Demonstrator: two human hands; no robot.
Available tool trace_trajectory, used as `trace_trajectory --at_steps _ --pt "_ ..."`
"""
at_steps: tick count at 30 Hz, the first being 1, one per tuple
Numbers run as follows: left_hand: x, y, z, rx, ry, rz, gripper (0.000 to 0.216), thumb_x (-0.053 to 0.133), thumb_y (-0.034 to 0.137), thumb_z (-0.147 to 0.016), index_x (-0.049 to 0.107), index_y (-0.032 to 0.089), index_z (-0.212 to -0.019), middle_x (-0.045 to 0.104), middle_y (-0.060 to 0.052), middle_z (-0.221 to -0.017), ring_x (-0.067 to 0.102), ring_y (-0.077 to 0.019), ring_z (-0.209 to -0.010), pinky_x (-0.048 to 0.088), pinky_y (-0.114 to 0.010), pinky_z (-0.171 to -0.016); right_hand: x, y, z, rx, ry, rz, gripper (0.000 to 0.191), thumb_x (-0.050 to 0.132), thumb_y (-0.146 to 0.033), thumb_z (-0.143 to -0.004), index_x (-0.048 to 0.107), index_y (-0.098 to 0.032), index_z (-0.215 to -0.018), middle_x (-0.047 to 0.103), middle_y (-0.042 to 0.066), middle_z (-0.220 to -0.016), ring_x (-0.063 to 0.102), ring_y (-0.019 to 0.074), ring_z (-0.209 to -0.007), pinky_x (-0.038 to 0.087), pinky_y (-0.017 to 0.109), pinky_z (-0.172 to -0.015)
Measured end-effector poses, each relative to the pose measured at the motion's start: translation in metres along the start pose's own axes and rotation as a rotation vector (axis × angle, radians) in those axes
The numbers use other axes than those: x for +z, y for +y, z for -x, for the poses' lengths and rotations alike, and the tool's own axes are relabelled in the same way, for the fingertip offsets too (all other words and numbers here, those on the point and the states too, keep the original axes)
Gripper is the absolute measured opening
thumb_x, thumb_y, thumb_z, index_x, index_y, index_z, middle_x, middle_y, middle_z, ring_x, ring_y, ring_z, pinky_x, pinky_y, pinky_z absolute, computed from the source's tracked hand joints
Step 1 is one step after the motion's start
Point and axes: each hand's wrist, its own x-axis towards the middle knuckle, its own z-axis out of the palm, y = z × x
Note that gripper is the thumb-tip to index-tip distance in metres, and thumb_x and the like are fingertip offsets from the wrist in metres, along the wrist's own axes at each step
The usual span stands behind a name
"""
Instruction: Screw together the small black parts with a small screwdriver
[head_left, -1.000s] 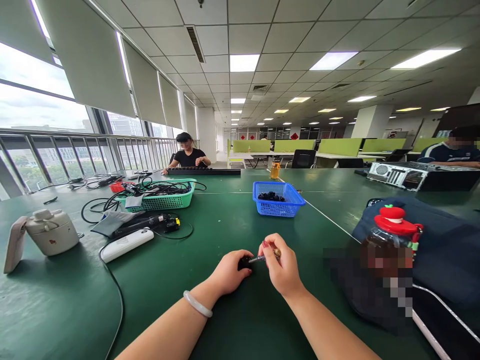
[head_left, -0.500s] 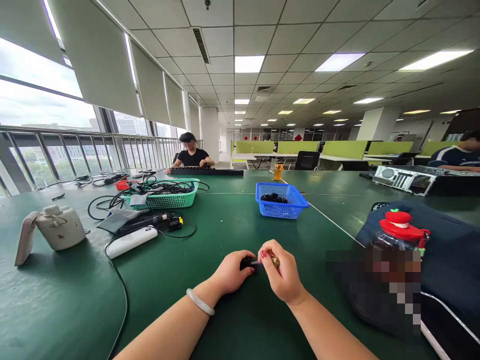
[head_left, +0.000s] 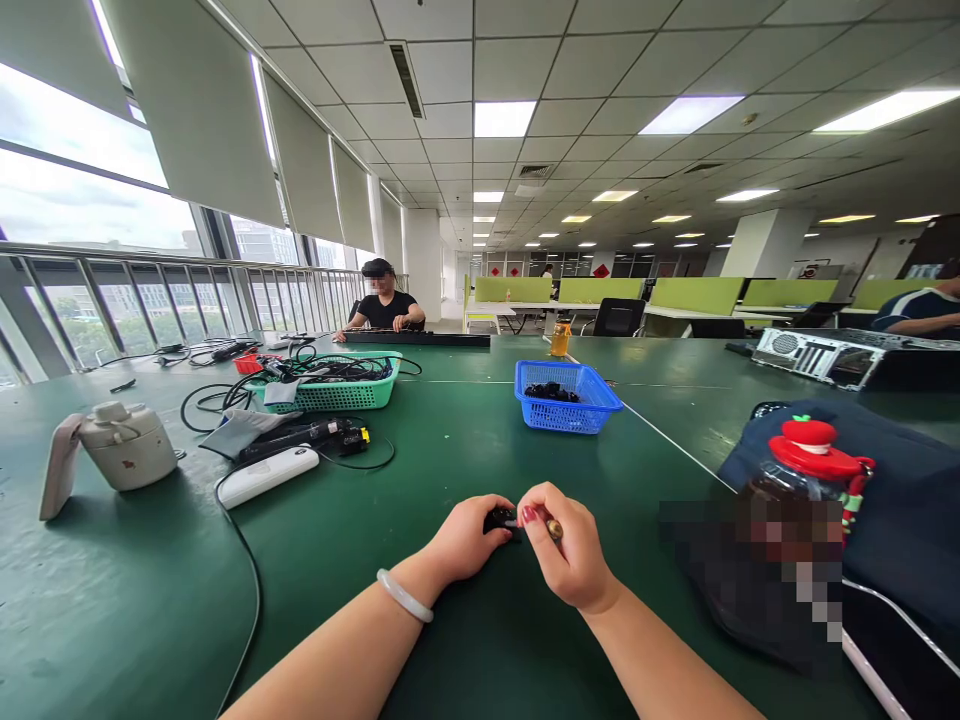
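Observation:
My left hand (head_left: 469, 535), with a pale bangle at the wrist, pinches a small black part (head_left: 498, 519) low over the table. My right hand (head_left: 566, 550) is closed round a slim screwdriver-like tool (head_left: 554, 529). Its rounded golden-brown end sticks out behind the fingers, and its thin shaft points left at the black part. Whether the tip touches the part is hard to make out. Beyond my hands stands a blue plastic basket (head_left: 574, 416) with several small black pieces (head_left: 551, 391) in it.
On the left are a green basket (head_left: 337, 397) of black cables, a white power strip (head_left: 268, 475) and a beige bottle (head_left: 127, 447). To the right stand a red-lidded jar (head_left: 810, 445) and a metal computer case (head_left: 810, 355). A co-worker (head_left: 386, 300) sits at the far side.
The view has shifted slightly, so the scene sits a little further right and higher. Both hands keep the same hold on the black part and the tool.

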Motion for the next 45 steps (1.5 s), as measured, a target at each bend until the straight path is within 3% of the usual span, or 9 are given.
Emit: trace_trajectory --at_steps 20,25,28,31,38,45 --pt "0.001 -0.003 -0.001 -0.019 0.044 -0.002 0.024 0.06 0.021 -0.077 0.069 0.02 -0.1 0.072 -0.004 -0.1 0.064 -0.0206 -0.091 0.048 -0.03 -0.084 0.002 -0.001 0.001 -0.078 -0.023 0.047 0.016 0.04 -0.016 -0.091 0.047 -0.021 -0.077 0.051 -0.002 -0.06 0.046 0.0113 -0.05 0.036 0.024 -0.051" --pt "0.003 -0.008 -0.003 -0.032 0.027 -0.019 0.036 0.056 0.015 -0.074 0.068 0.019 -0.108 0.071 -0.005 -0.111 0.063 -0.0208 -0.102 0.046 -0.031 -0.094 0.015 -0.008 0.005 -0.317 -0.135 0.176 0.022 0.041 -0.018 -0.09 0.049 -0.02 -0.07 0.052 -0.001 -0.058 0.046 0.0131 -0.052 0.034 0.027 -0.052" --pt "0.004 -0.012 -0.005 -0.083 0.023 -0.028 0.039 0.054 0.013 -0.074 0.067 0.019 -0.11 0.07 -0.005 -0.115 0.062 -0.0206 -0.107 0.044 -0.032 -0.099 0.028 -0.01 0.011 -0.538 -0.211 0.288 0.034 0.04 -0.024 -0.094 0.052 -0.02 -0.063 0.052 0.0 -0.056 0.045 0.0139 -0.051 0.031 0.029 -0.051" --pt "0.003 -0.013 -0.007 -0.112 0.014 -0.021 0.041 0.057 0.013 -0.072 0.067 0.021 -0.11 0.07 -0.003 -0.114 0.062 -0.021 -0.106 0.046 -0.033 -0.098 0.037 -0.009 0.015 -0.653 -0.268 0.375 0.043 0.041 -0.03 -0.097 0.052 -0.02 -0.056 0.05 0.0 -0.054 0.042 0.0135 -0.049 0.029 0.03 -0.05" --pt "0.003 -0.016 -0.01 -0.133 0.05 -0.029 0.041 0.056 0.01 -0.071 0.067 0.021 -0.11 0.07 -0.004 -0.113 0.062 -0.0212 -0.106 0.046 -0.034 -0.098 0.033 -0.004 0.012 -0.674 -0.258 0.397 0.05 0.041 -0.034 -0.1 0.054 -0.02 -0.054 0.049 0.0 -0.053 0.041 0.0134 -0.049 0.027 0.03 -0.049" --pt "0.003 -0.018 -0.01 -0.091 0.057 0.005 0.038 0.057 0.015 -0.073 0.067 0.019 -0.11 0.072 -0.004 -0.106 0.064 -0.0205 -0.097 0.049 -0.032 -0.09 0.022 0.005 0.006 -0.605 -0.237 0.403 0.049 0.039 -0.034 -0.101 0.054 -0.019 -0.057 0.052 0.001 -0.056 0.045 0.0136 -0.052 0.032 0.029 -0.051"
